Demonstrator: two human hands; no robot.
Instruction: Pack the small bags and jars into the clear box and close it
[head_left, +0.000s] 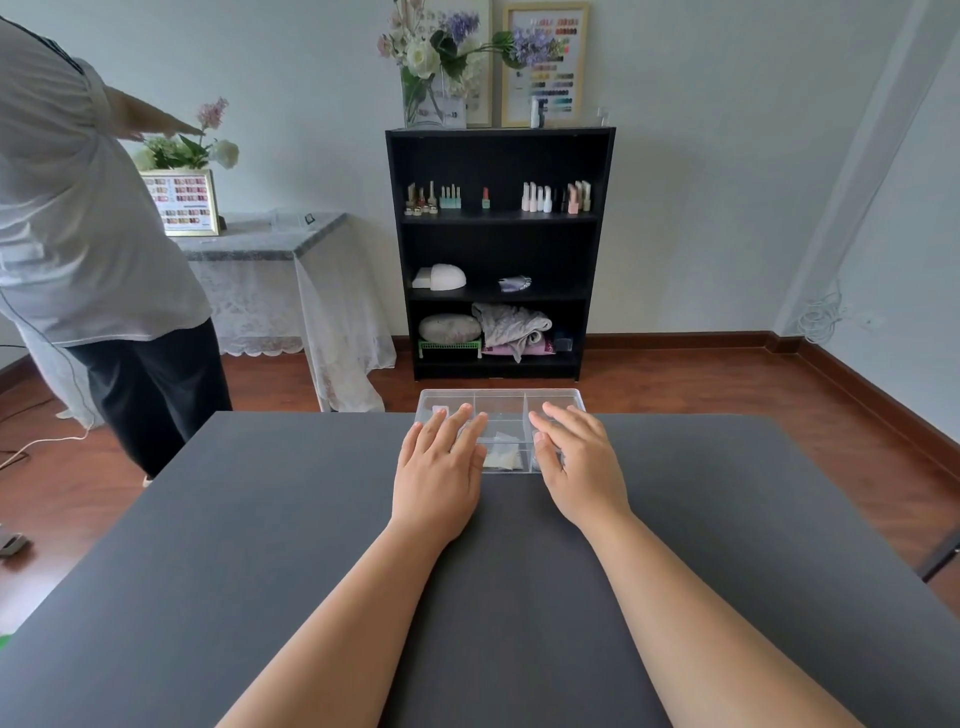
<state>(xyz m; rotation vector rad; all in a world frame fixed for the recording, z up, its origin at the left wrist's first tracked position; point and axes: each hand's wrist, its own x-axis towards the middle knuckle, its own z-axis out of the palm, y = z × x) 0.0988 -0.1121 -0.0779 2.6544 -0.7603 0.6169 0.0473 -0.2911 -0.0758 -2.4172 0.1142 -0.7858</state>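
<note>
Bare table (260, 519) around clear box (501, 400)

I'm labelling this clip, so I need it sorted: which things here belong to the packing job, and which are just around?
Job: clear box, small bags inside it, left hand and right hand lying flat on it.

Around: black shelf, nail polish bottles, flowers, lace-covered side table, bystander.

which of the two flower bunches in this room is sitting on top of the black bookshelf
The taller bunch with white and purple flowers in a clear vase, on the black bookshelf. The smaller bunch with a pink sprig is on the lace-covered side table.
</note>
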